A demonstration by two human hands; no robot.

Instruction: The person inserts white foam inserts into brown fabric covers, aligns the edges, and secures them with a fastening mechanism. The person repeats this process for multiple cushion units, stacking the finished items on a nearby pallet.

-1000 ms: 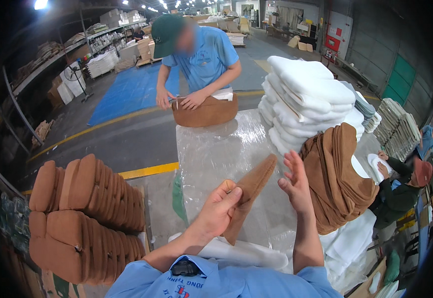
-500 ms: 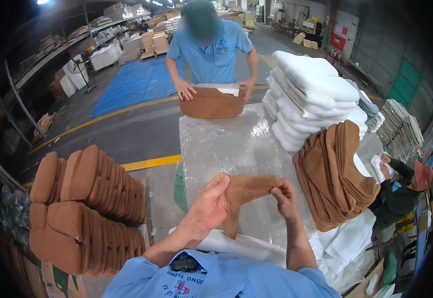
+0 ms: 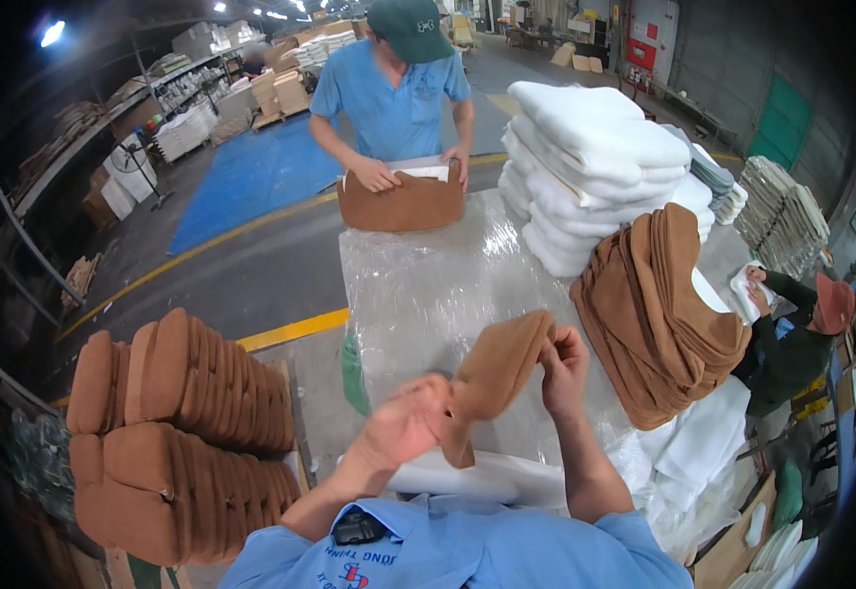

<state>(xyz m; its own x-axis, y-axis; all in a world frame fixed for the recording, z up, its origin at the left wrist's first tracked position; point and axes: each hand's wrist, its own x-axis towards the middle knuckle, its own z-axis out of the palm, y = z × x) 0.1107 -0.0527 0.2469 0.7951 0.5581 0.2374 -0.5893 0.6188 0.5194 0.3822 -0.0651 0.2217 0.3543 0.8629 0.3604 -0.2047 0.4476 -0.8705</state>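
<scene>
At the lower centre of the frame, in front of your blue shirt, your left grip [image 3: 408, 422] is blurred at the lower left edge of the brown cloth piece [image 3: 499, 368]; you cannot tell whether it clamps the cloth or only touches it. Your right grip [image 3: 565, 371] is clamped on its right edge, fingers and thumb together. The piece hangs in the air between them, above the near part of the desk [image 3: 413, 294].

It looks light, soft and limp, with a fuzzy face that should not slip much. It probably sags wherever you leave it unsupported, so take hold at two opposite edges or seams; it hardly seems fragile.

Compared with the earlier frame, where the upper part stretches nearly level between your grips, that part now tilts upward to the right and shows a broad face. Farther off, at the upper centre, the co-worker [image 3: 388, 108] now reaches one arm over the top middle of the brown cover [image 3: 398, 206], instead of holding both its ends
</scene>
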